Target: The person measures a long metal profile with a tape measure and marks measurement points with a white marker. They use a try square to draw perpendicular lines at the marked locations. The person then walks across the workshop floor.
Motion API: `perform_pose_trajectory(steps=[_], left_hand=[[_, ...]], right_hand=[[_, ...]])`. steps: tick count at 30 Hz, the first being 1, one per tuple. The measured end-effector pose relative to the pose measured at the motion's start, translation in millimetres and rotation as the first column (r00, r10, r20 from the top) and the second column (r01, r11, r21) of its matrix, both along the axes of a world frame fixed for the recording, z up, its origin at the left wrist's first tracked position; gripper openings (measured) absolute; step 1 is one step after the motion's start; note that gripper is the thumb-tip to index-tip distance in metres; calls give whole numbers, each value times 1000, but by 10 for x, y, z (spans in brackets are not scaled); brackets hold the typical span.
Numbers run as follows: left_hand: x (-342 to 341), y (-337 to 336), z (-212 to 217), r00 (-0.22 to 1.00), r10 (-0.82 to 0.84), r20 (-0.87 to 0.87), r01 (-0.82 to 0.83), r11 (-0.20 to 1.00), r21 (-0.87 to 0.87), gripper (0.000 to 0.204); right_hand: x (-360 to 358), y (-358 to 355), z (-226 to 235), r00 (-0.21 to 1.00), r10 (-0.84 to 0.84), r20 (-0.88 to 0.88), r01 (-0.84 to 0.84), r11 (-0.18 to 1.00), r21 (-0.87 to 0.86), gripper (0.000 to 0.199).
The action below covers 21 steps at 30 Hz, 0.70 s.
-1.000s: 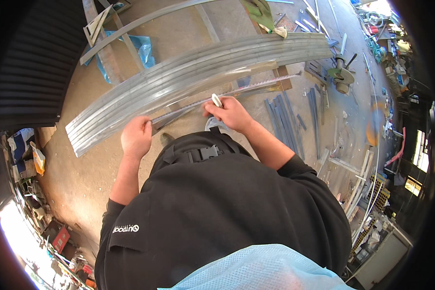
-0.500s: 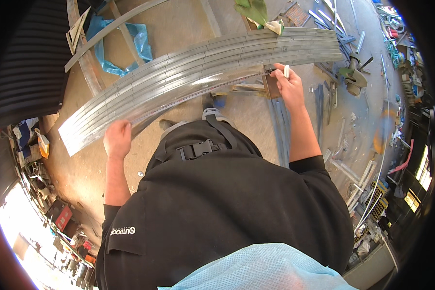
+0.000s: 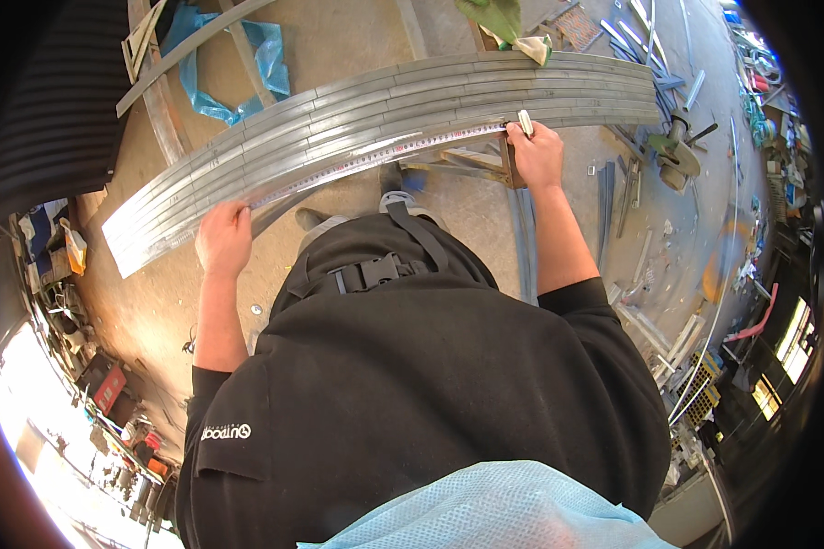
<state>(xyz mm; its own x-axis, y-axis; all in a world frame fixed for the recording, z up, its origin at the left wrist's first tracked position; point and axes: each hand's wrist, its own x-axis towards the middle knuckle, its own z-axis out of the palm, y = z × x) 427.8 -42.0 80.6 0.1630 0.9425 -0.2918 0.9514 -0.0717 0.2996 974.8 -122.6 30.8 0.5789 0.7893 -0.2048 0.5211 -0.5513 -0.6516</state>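
A stack of long grey metal bars [image 3: 412,96] lies side by side across trestles in front of me. A long steel ruler [image 3: 375,156] rests along the nearest bar. My left hand [image 3: 222,236] presses down on the ruler's left end. At the ruler's right end is my right hand [image 3: 536,154], which grips a white marker [image 3: 525,123] with its tip against the bar. Both forearms reach out from my black shirt.
A blue plastic sheet [image 3: 233,64] and wooden planks [image 3: 178,50] lie on the floor at the far left. Metal offcuts [image 3: 645,37] and a green clamp tool [image 3: 673,151] are scattered on the right. Green cloth [image 3: 499,18] sits on the bars' far side.
My hands have spread apart along the bar: the right hand with the marker has moved far right, the left hand further left, and the ruler now lies stretched between them.
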Motion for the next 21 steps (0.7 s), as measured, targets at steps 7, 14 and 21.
perform_pose_trajectory(steps=[7,14,21], left_hand=[[195,-4,-50,997,20,-81,-16,999,44,22],[376,71,-20,967,24,-252,-16,999,34,25],[473,183,9,927,-5,-374,2,1000,-10,27]], right_hand=[[-35,89,15,985,44,167,-45,999,2,31],[-40,104,17,989,53,137,-59,997,45,31],[-22,126,-15,990,61,130,-68,996,49,29]])
